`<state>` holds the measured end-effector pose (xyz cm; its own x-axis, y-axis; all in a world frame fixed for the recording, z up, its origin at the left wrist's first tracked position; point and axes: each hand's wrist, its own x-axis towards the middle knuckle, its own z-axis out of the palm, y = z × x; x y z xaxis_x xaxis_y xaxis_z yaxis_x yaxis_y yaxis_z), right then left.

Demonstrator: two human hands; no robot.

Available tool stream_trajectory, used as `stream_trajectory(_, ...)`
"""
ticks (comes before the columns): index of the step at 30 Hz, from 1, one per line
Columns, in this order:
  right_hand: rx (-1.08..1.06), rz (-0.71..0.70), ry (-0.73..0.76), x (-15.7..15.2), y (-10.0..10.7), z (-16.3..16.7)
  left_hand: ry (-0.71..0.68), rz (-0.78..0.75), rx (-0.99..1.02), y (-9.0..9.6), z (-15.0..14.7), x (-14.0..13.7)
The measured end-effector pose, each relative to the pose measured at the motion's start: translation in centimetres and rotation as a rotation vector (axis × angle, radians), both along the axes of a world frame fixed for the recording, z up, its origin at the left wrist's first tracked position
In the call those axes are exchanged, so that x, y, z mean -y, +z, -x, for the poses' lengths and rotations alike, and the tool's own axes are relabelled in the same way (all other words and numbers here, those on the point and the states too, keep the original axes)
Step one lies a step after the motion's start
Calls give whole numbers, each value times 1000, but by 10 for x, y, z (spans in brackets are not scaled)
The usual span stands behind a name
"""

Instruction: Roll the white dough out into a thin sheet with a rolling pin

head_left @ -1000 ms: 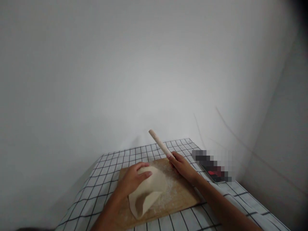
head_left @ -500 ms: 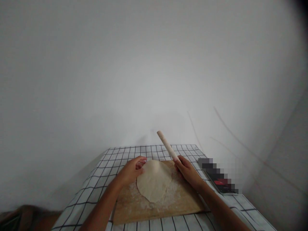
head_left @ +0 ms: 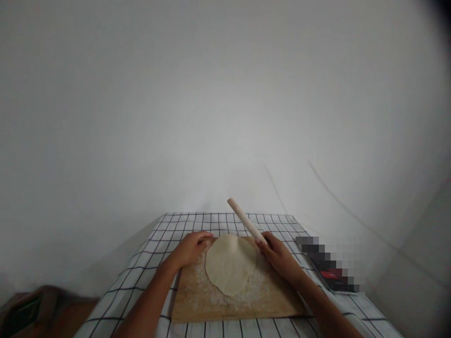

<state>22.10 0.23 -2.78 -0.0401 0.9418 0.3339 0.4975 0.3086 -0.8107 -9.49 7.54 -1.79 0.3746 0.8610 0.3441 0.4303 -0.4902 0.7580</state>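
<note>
A flat, roughly round sheet of dough point(head_left: 230, 267) lies on a floured wooden board point(head_left: 197, 307). My right hand point(head_left: 276, 253) is closed around the near end of a wooden rolling pin point(head_left: 244, 219). The pin slants up and to the left, its far end raised beyond the board. At the board's back left my left hand point(head_left: 192, 246) is beside the dough, fingers stretched forward and thumb apart, with nothing visible in it. Whether its fingertips touch the board cannot be made out.
A white cloth with black grid lines point(head_left: 141, 270) covers the table. On the right lies a dark, partly pixelated flat object point(head_left: 331, 272) with a red patch. A pale wall point(head_left: 225, 117) rises behind the table. Some brown furniture point(head_left: 45, 305) shows at lower left.
My left hand's fingers have straightened and drawn a little away from the dough's edge. The rolling pin's far end sits slightly lower. The whole view has shifted a little.
</note>
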Motion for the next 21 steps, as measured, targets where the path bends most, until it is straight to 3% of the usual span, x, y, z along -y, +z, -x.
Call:
stream_trajectory(3, 148, -34, 12, 12, 11, 14, 183, -70, 137, 8, 1, -2)
stream_trajectory(6, 257, -94, 83, 30, 24, 40, 373, -201, 277, 27, -2, 5)
stream_trajectory(8, 297, -96, 125, 40, 28, 59, 425, -308, 318, 38, -9, 13)
stream_trajectory(12, 372, -108, 99, 48, 24, 81, 310, -353, 116, 43, -37, 13)
stream_trajectory(17, 495, -105, 13, 44, 12, 80, 84, -278, -139, 33, -68, -18)
stream_trajectory(21, 566, -168, -57, 44, 9, 82, 44, -229, -281, 26, -70, -39)
